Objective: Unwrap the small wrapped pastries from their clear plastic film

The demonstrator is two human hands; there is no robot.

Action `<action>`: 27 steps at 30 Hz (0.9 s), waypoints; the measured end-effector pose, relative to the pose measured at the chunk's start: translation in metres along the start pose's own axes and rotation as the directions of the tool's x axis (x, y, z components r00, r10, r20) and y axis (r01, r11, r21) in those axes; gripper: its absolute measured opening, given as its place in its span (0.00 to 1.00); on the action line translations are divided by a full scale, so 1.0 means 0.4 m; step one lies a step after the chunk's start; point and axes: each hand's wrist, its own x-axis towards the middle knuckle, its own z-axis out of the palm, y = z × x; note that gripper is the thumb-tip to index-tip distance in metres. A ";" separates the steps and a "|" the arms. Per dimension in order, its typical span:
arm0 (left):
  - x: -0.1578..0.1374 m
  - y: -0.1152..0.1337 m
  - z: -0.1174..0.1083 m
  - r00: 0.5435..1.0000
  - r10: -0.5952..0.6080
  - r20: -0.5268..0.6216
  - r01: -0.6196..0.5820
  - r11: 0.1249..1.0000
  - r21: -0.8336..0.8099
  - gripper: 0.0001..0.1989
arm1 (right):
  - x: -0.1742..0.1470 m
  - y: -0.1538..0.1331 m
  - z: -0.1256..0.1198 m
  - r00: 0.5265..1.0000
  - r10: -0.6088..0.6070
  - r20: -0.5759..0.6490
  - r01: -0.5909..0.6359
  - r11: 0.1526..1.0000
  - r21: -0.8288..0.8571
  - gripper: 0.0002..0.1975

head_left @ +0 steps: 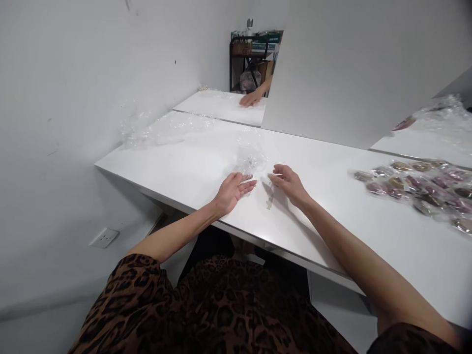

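Observation:
My left hand (233,193) rests near the table's front edge, palm turned inward, with its fingers stretched out and apart. Just beyond its fingertips lies a crumpled clear plastic bag (251,155); whether the thumb touches it I cannot tell. My right hand (290,184) hovers to the right of the bag, fingers loosely curved with a gap between thumb and index finger, nothing visible in them. On the white table (206,167) between the hands is a small beige item (270,199), too blurred to name.
More clear plastic wrap (165,129) lies at the table's left end by the wall. Several individually wrapped, brown and purple pieces (424,189) are spread at the right. A pale partition (350,73) stands behind the table. Past it, another person's hand (252,98) rests on the adjoining table.

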 end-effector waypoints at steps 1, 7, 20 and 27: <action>-0.025 0.010 -0.005 1.000 -0.003 0.013 0.002 0.999 0.037 0.09 | 0.000 -0.003 0.014 0.999 -0.043 0.018 0.044 0.997 -0.068 0.37; -0.049 0.131 0.020 0.987 0.133 0.085 -0.153 0.938 0.310 0.10 | 0.015 -0.028 0.071 0.963 -0.265 0.056 0.268 0.901 -0.342 0.31; 0.115 0.060 -0.004 0.862 0.506 -0.009 -0.255 0.449 0.857 0.27 | -0.030 -0.041 0.092 0.990 -0.112 -0.081 0.133 0.936 0.325 0.21; 0.054 0.039 -0.068 0.891 0.441 0.107 -0.231 0.239 0.943 0.07 | -0.010 -0.048 0.045 0.963 0.168 -0.209 -0.009 0.800 0.600 0.20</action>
